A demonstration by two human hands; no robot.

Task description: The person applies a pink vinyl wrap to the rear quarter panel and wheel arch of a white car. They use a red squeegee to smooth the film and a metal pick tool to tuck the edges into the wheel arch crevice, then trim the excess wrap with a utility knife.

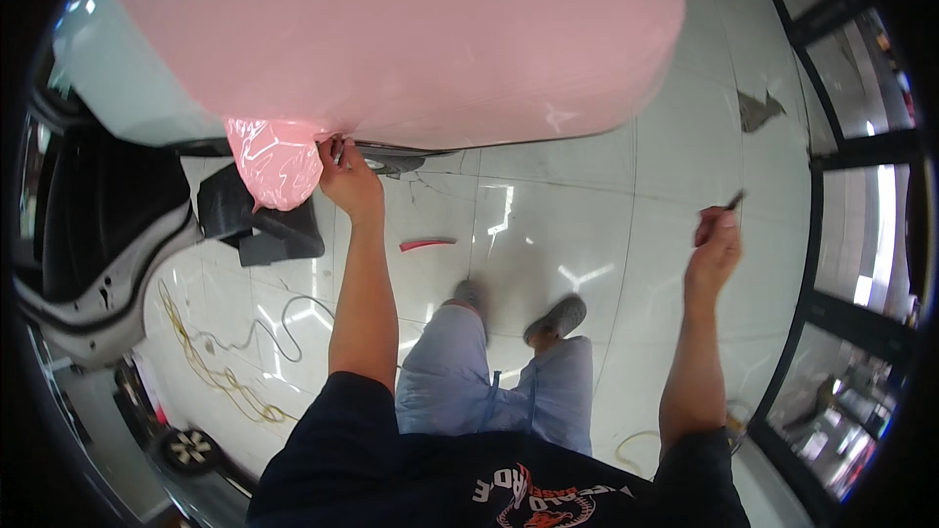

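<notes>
A smooth pink film (421,29) covers most of a pale car panel (137,88), and a loose, crumpled flap of it (279,164) hangs below the panel's lower edge. There my left hand (354,186) pinches the film at the edge, just right of the flap; its fingertips are partly hidden. Out to the right, away from the panel, my right hand (718,240) is closed round a slim dark tool (736,199). The tool's tip sticks out past the fingers, too small and blurred to name its kind.
An open car door (108,225) stands at the left, beside dark grey boxy pieces (279,235). A red strip (427,244) lies on the tiled floor (548,205). A yellow cable (210,372) and a grey one (245,344) trail there. Dark-framed glass panels (817,156) line the right.
</notes>
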